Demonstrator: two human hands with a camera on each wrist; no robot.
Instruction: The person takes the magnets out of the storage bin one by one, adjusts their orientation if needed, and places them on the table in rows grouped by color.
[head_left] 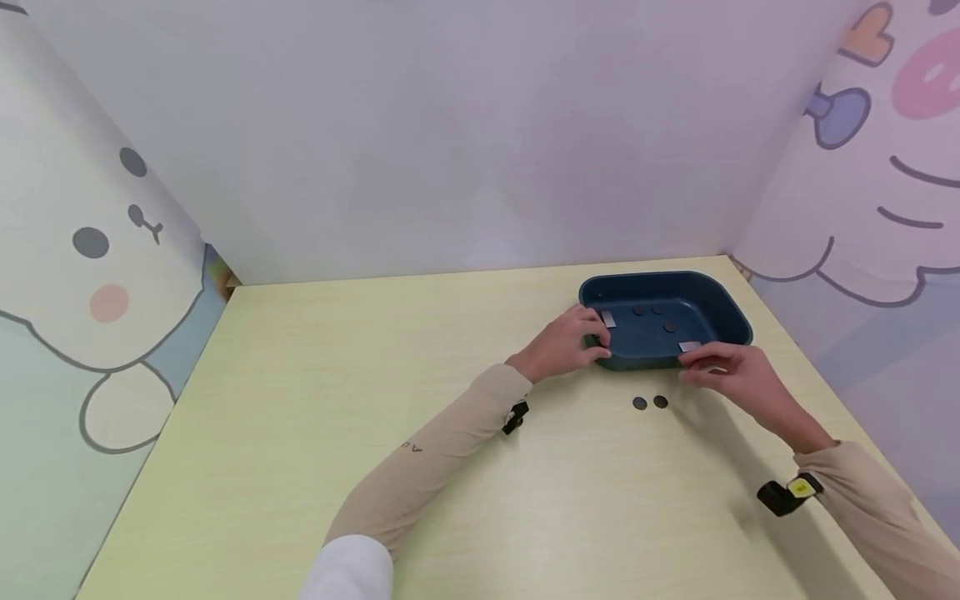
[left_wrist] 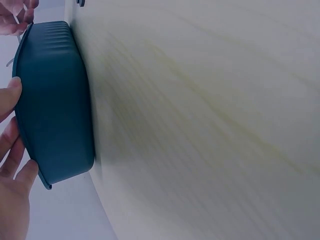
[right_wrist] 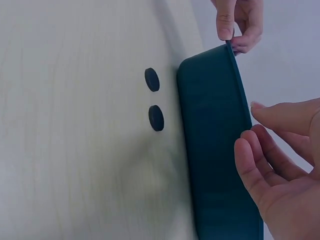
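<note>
A dark blue, shallow plastic tray (head_left: 645,363) with rounded corners sits near the table's far right corner. My left hand (head_left: 566,340) grips its left front corner, with fingertips at the rim in the left wrist view. At the front rim, toward the right, my right hand (right_wrist: 287,155) pinches the edge, thumb on the inner side and fingers outside. Inside the tray lie three small dark discs (head_left: 670,327). One small pale rectangle (head_left: 608,319) shows beside the left fingers, another (head_left: 688,346) beside the right fingertips.
Two more dark discs (head_left: 640,403) (right_wrist: 156,118) lie on the pale wooden table (head_left: 337,400) just in front of the tray. A plain wall (head_left: 450,150) rises behind the table, and cartoon-printed panels (head_left: 90,208) stand at both sides.
</note>
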